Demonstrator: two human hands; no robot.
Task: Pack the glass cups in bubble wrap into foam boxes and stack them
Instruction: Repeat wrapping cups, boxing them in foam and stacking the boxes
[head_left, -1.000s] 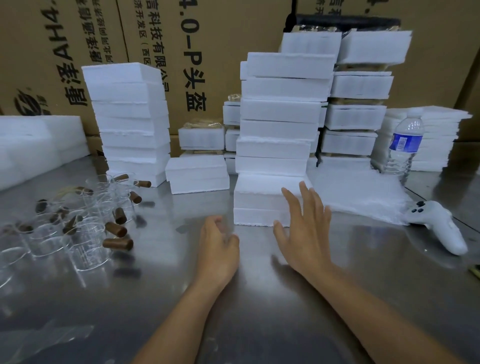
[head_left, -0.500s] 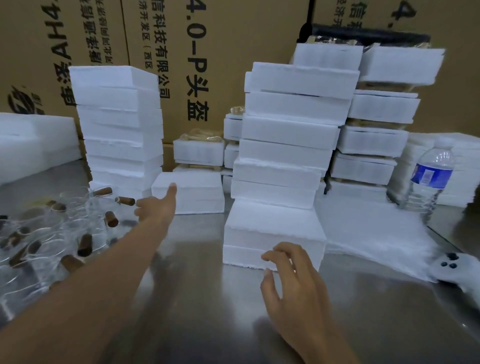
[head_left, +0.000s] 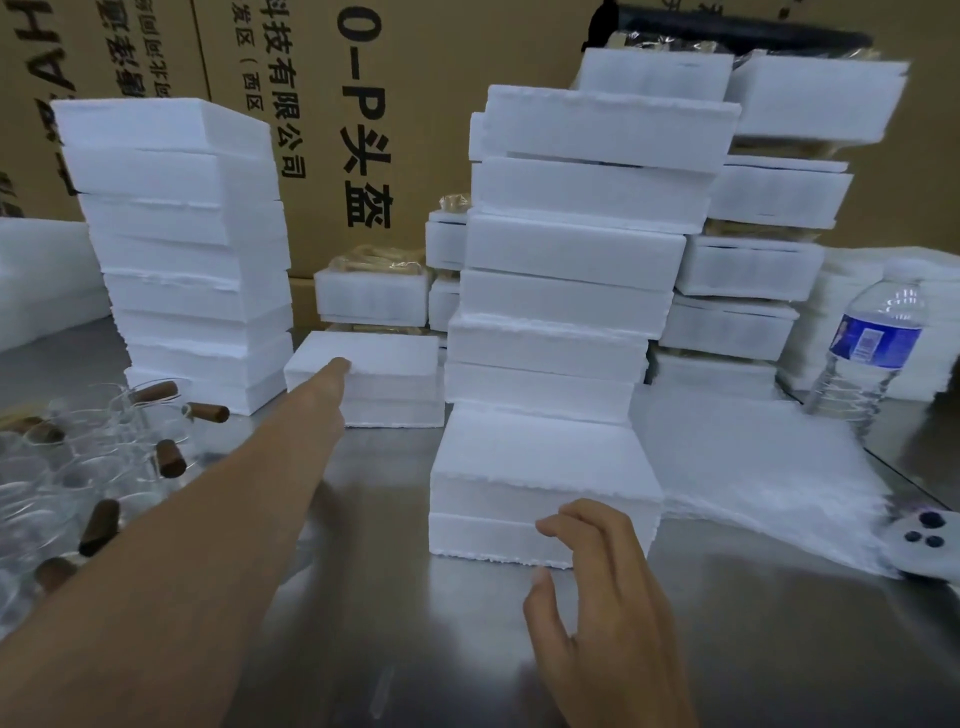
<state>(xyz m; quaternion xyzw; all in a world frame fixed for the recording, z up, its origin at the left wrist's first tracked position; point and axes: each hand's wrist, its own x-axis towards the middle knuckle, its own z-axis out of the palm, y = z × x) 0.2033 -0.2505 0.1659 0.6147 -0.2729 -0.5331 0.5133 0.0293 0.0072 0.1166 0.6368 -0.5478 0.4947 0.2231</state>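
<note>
The left arm reaches far forward. The left hand (head_left: 324, 387) has its fingers straight and pressed together, tips touching the near edge of a low foam box (head_left: 384, 364). The right hand (head_left: 597, 597) hangs low, fingers loosely curled and holding nothing, just before the nearest foam box (head_left: 540, 467). The glass cups (head_left: 78, 467) lie unwrapped at the left of the table (head_left: 415, 649). The cardboard carton (head_left: 441, 104) behind reads "0-P 头盔" and "科技有限公司".

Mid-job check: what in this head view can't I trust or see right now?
- Left hand: head view, seen end-on along the forearm; finger pose and contact with the small foam box unclear.
- Near foam box: head view, its own walls hide any contents.
- Glass cups: overlapping, transparent, cut by the left edge; count unknown.
- Controller: cut off by the right edge.
</note>
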